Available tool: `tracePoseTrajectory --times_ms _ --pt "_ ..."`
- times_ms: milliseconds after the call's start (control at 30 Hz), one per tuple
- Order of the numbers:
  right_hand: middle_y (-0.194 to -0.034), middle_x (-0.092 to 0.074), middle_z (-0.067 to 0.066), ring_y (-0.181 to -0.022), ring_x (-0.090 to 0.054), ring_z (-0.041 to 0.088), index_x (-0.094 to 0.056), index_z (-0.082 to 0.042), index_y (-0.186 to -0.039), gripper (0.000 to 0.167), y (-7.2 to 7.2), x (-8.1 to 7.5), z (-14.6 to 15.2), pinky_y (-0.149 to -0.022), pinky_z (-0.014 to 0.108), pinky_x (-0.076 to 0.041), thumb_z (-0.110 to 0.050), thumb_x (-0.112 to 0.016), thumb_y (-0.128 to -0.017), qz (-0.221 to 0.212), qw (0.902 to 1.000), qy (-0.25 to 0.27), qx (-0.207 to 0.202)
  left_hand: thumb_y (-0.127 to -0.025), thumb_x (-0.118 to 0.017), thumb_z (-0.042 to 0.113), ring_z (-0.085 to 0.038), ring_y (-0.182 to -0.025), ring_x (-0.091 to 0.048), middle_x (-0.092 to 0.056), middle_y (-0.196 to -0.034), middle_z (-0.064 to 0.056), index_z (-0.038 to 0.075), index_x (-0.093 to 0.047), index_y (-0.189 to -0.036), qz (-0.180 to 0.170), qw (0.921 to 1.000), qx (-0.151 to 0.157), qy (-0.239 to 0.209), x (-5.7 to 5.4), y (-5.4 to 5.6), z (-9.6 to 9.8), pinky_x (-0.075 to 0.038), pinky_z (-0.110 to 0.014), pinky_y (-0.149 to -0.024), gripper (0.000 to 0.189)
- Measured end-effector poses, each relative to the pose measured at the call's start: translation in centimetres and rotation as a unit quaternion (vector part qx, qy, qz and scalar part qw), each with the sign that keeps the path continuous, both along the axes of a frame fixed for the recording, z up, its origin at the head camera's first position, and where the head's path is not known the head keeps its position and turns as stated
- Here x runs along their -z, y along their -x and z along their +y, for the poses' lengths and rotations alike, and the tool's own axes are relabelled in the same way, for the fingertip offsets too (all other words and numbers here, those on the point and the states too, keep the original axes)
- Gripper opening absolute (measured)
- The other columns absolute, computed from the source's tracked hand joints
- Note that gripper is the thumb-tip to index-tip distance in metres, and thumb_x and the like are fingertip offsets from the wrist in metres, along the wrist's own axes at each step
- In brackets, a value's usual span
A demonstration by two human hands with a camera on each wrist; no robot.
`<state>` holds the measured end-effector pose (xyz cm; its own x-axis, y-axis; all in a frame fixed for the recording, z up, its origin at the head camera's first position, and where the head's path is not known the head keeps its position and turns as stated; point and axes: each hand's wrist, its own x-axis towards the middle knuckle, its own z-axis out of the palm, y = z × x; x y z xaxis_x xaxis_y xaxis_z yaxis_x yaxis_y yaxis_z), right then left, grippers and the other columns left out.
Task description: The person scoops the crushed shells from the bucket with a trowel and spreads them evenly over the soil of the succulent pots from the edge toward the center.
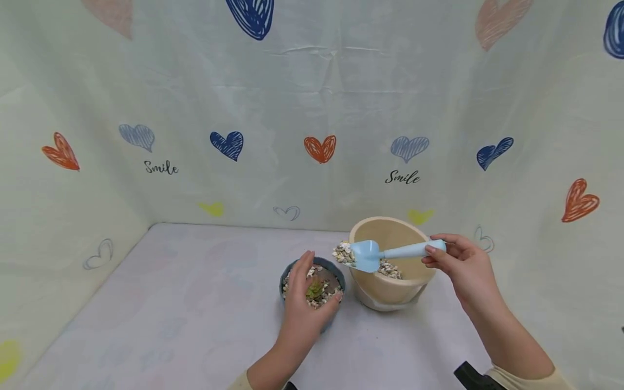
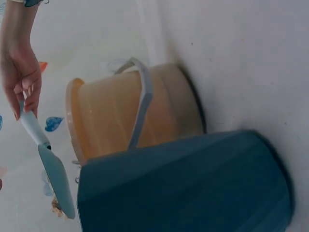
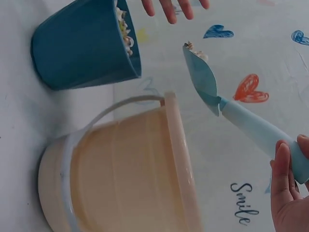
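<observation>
My right hand (image 1: 465, 265) pinches the handle of a light blue hand trowel (image 1: 409, 250) above the bucket's rim. The trowel's blade, pointing left, carries a small heap of pebbles (image 1: 344, 253). Below it stands a cream bucket (image 1: 390, 295) with more pebbles inside. Just left of the bucket is a dark blue flowerpot (image 1: 336, 266), shown side-on as a teal pot (image 3: 82, 50) in the right wrist view. A small green succulent (image 1: 317, 288) sits in it among pebbles. Over this pot hovers my left hand (image 1: 303, 309), thumb and fingers spread and holding nothing.
A white cloth-covered table (image 1: 195, 303) lies under both containers. Behind it hangs a pale curtain (image 1: 273, 184) printed with hearts and lettering. The bucket's grey handle (image 2: 145, 92) is folded down against its side.
</observation>
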<state>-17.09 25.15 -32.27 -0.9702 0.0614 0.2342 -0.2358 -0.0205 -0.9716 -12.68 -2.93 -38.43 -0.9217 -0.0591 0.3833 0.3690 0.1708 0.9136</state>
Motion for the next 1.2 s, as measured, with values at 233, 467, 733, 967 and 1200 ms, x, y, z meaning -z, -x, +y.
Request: tracePoseTrajectory --times_ms 233,467,733,967,1200 --pt "-0.089 -0.068 0.001 -0.070 -0.068 0.014 -0.067 -0.007 -0.102 0.016 0.0 1.0 -2.6 -0.070 0.026 -0.057 0.002 -0.067 -0.090 -0.009 0.9999 -0.013 -0.005 -0.081 -0.079 0.007 -0.028 -0.141 -0.028 -0.028 -0.154 -0.008 0.011 -0.033 -0.150 0.002 0.9993 -0.014 0.034 0.3 0.7 -3.3 -0.031 -0.052 -0.109 0.084" --pt "-0.086 -0.068 0.002 -0.068 -0.068 0.017 -0.064 0.001 -0.105 0.016 -0.2 1.8 -4.6 -0.069 0.026 -0.057 0.005 -0.066 -0.090 -0.020 0.9997 -0.011 0.003 -0.083 -0.080 0.018 -0.031 -0.143 -0.022 -0.024 -0.156 -0.009 0.018 -0.029 -0.153 -0.064 0.9967 0.018 0.047 0.7 2.9 -6.6 -0.026 -0.052 -0.112 0.086" --pt "-0.086 -0.069 0.005 -0.070 -0.069 0.017 -0.060 0.006 -0.108 0.026 -0.5 2.4 -5.9 -0.070 0.029 -0.057 -0.001 -0.072 -0.087 -0.019 0.9991 -0.034 0.018 -0.082 -0.079 0.011 -0.033 -0.145 -0.017 -0.017 -0.160 -0.010 0.014 -0.017 -0.156 -0.114 0.9790 0.154 0.070 1.7 6.4 -9.2 -0.020 -0.056 -0.113 0.096" --pt "-0.088 -0.069 0.007 -0.071 -0.069 0.018 -0.058 0.010 -0.111 0.031 -0.9 2.7 -6.9 -0.072 0.031 -0.057 0.001 -0.073 -0.085 -0.029 0.9982 -0.035 0.038 -0.080 -0.081 0.015 -0.041 -0.144 -0.013 -0.014 -0.161 -0.012 0.016 -0.008 -0.157 -0.141 0.9357 0.298 0.126 3.1 8.8 -11.1 -0.019 -0.066 -0.108 0.106" --pt "-0.087 -0.070 0.009 -0.070 -0.069 0.018 -0.058 0.010 -0.110 0.032 -1.0 3.0 -7.2 -0.072 0.032 -0.057 0.001 -0.075 -0.084 -0.033 0.9976 -0.036 0.049 -0.073 -0.087 0.030 -0.033 -0.144 -0.016 -0.009 -0.162 -0.007 0.019 -0.006 -0.158 -0.141 0.8893 0.417 0.124 4.5 11.2 -12.1 -0.027 -0.052 -0.109 0.118"
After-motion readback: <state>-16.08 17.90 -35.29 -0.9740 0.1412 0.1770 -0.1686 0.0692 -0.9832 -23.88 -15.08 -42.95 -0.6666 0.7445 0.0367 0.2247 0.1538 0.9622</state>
